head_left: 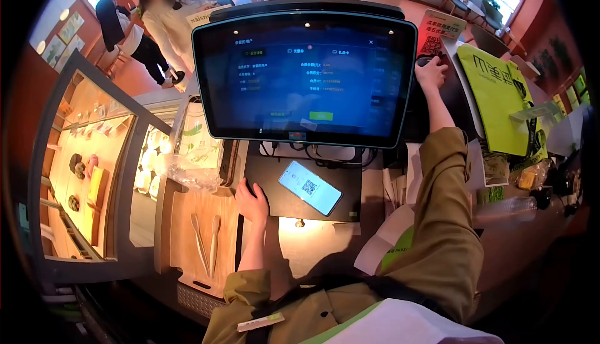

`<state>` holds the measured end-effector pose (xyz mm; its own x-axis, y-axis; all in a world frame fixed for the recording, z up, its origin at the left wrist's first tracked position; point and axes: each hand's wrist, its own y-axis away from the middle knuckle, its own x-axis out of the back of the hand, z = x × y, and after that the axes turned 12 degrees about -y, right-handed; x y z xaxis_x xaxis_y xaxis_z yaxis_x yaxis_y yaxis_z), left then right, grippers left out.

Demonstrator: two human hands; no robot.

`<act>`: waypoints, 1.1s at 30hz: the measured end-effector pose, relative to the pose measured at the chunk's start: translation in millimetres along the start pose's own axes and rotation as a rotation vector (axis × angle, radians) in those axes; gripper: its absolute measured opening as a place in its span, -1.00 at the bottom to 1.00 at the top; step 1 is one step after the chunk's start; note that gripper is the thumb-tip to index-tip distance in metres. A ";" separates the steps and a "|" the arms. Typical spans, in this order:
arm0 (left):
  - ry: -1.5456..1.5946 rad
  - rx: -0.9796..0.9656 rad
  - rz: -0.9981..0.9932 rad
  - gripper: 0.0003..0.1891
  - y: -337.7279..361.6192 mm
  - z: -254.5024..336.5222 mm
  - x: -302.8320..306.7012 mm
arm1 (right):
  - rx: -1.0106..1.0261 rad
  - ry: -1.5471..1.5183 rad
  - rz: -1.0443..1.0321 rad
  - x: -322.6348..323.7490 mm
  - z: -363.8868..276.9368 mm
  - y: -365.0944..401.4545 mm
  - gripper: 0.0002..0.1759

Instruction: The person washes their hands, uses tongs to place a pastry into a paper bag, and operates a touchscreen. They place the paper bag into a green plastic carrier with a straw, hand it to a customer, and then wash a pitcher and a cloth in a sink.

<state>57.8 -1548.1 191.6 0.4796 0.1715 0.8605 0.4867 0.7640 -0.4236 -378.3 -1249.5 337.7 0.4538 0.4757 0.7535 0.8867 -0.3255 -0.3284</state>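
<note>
My left hand [252, 202] rests between a wooden tray [232, 244] and the dark pad on the counter, thumb and fingers apart. Wooden tongs [214, 244] lie in that tray. To the right of this hand, a phone [310, 187] showing a QR code lies face up on the dark pad [340, 211]. My right hand [431, 74] reaches past the right side of a touchscreen monitor [306, 81]. Its fingers are closed around a small dark device [424, 60], whose kind I cannot make out. The monitor shows a blue window with a green button.
A glass display case [94, 162] with food stands at left. Plastic-wrapped packs [199, 134] sit behind the tray. At right are a green paper bag [494, 94] and stacked clear cups [509, 211]. A person in a hat [165, 25] stands beyond the counter, another farther back.
</note>
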 end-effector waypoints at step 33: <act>-0.112 0.009 -0.014 -0.66 0.5 -15.2 -10.1 | 0.406 -1.452 0.070 208.7 -22.7 271.3 -0.40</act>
<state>64.2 -1558.9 178.4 0.3875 0.2287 0.8931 0.4862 0.7723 -0.4088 -45.0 -1257.1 418.8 -0.0292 0.9197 -0.3916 0.7134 -0.2552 -0.6526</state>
